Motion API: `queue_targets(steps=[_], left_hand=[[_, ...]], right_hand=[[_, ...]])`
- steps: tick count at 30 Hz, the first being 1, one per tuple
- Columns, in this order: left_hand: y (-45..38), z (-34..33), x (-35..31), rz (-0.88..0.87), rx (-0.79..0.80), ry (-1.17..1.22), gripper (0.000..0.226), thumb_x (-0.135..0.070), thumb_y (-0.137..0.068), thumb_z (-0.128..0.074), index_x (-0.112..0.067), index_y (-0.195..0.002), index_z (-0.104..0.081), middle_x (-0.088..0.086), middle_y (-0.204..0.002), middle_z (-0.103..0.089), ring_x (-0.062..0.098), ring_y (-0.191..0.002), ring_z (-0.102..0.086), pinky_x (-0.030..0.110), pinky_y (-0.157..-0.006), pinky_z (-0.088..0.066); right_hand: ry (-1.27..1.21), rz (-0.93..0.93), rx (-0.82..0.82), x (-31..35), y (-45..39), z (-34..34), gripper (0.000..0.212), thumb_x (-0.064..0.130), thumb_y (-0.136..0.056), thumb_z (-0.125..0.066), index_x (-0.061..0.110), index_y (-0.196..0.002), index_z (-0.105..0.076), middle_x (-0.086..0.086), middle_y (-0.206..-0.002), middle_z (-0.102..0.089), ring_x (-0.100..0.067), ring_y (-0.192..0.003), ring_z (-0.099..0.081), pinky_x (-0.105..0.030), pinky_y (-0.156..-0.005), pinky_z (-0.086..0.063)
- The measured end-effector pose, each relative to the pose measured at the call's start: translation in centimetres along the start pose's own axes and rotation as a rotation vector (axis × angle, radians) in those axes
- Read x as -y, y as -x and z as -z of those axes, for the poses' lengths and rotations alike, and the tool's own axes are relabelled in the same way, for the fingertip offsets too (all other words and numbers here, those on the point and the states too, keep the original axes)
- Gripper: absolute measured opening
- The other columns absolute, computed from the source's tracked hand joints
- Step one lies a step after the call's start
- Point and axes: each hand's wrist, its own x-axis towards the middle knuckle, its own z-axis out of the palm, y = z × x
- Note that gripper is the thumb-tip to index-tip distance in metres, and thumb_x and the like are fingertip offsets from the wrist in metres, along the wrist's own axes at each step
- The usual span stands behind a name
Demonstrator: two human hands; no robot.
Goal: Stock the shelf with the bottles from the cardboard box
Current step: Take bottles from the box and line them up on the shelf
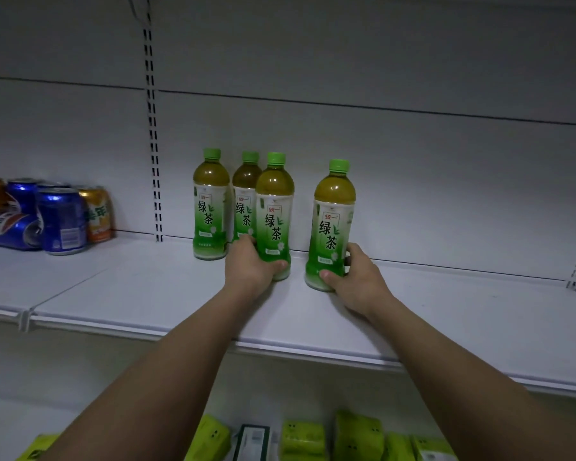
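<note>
Several green tea bottles with green caps stand upright on the white shelf (147,287). My left hand (250,264) grips the base of one bottle (275,207), which stands in front of two others, a left one (211,204) and a back one (246,191). My right hand (353,277) grips the base of a separate bottle (333,224) standing to the right, apart from the group. Both held bottles rest on the shelf. The cardboard box is out of view.
Blue and orange drink cans (60,221) cluster at the shelf's left, one lying on its side (7,227). A slotted upright (153,144) runs up the back panel. Green packets (356,437) lie on the lower shelf. Bare shelf extends to the right.
</note>
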Motion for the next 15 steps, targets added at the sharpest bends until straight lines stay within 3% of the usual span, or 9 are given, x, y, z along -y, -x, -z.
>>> queue_targets(steps=[3, 7, 10, 15], left_hand=[[-1.8, -0.5, 0.3, 0.011, 0.017, -0.059, 0.060, -0.021, -0.066, -0.087, -0.010, -0.117, -0.058, 0.003, -0.123, -0.066, 0.024, -0.112, -0.062, 0.029, -0.092, -0.045], [-3.1, -1.3, 0.6, 0.033, -0.012, -0.094, 0.062, -0.027, -0.063, -0.088, -0.012, -0.116, -0.057, 0.005, -0.122, -0.065, 0.025, -0.113, -0.061, 0.038, -0.099, -0.048], [-3.5, -2.3, 0.9, 0.027, -0.047, -0.082, 0.061, -0.025, -0.069, -0.085, -0.010, -0.117, -0.051, 0.007, -0.124, -0.062, 0.027, -0.116, -0.058, 0.038, -0.100, -0.046], [-3.9, -3.0, 1.6, -0.048, -0.106, -0.136, 0.064, -0.030, -0.071, -0.082, -0.009, -0.125, -0.057, 0.008, -0.124, -0.059, 0.026, -0.115, -0.057, 0.036, -0.099, -0.046]], right_hand=[[0.032, -0.023, -0.028, -0.5, -2.0, -1.2, 0.046, 0.022, -0.088, -0.068, 0.019, -0.129, -0.048, 0.000, -0.127, -0.060, -0.016, -0.106, -0.055, -0.027, -0.095, -0.040], [0.104, -0.051, -0.078, -0.9, -4.3, -2.9, 0.043, 0.033, -0.085, -0.068, 0.025, -0.122, -0.047, 0.002, -0.125, -0.062, -0.025, -0.114, -0.058, -0.049, -0.101, -0.044], [0.144, -0.072, -0.082, -0.7, -5.5, -3.6, 0.044, 0.034, -0.086, -0.066, 0.024, -0.124, -0.045, 0.002, -0.125, -0.061, -0.026, -0.115, -0.058, -0.047, -0.100, -0.044], [0.165, -0.088, -0.162, -1.2, -6.3, -4.5, 0.046, 0.040, -0.086, -0.065, 0.024, -0.123, -0.044, 0.003, -0.125, -0.063, -0.026, -0.115, -0.058, -0.047, -0.097, -0.045]])
